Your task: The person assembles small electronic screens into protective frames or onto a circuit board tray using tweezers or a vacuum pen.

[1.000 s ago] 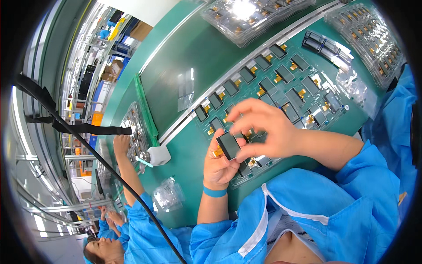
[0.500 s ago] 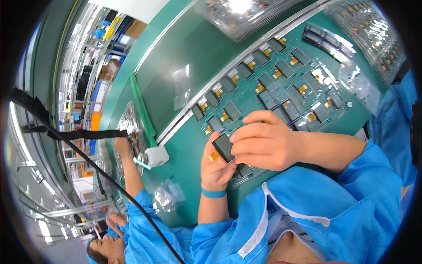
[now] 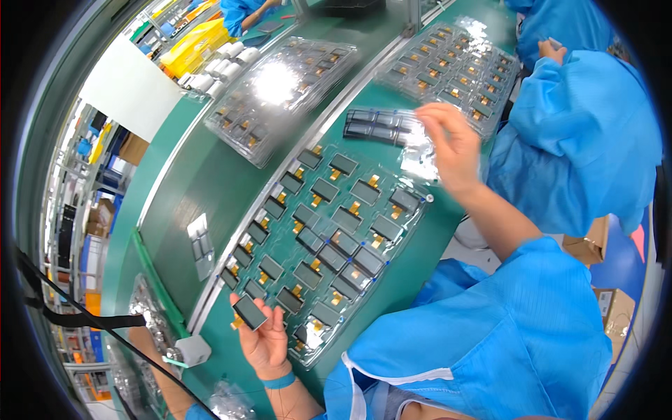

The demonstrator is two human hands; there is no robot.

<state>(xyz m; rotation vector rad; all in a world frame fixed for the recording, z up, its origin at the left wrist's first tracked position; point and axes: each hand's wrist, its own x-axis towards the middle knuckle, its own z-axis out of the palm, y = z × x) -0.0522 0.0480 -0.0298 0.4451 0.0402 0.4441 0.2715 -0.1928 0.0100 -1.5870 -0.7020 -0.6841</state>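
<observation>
My left hand (image 3: 264, 344) holds a small display module (image 3: 250, 312) with a grey screen and an orange flex tail, between thumb and fingers. A blue band circles that wrist. My right hand (image 3: 456, 150) reaches out to the far right, its fingertips closed on the clear end of a plastic strip sheet (image 3: 378, 127) with dark rectangles. Below the left end of my reach lies a clear tray (image 3: 332, 334) of several similar display modules, some stacked in its middle. A crumpled clear bag (image 3: 418, 162) lies by my right hand.
Stacked clear trays (image 3: 238, 136) stand across the metal rail (image 3: 210, 297); another tray stack (image 3: 448, 70) is at the far right. A white bottle (image 3: 192, 351) stands at lower left, near a co-worker's arm (image 3: 159, 374). Another person's blue sleeve (image 3: 553, 154) is close on the right.
My right hand has left the display module and moved away to the strip sheet. My left hand keeps the module. The view has shifted toward the right.
</observation>
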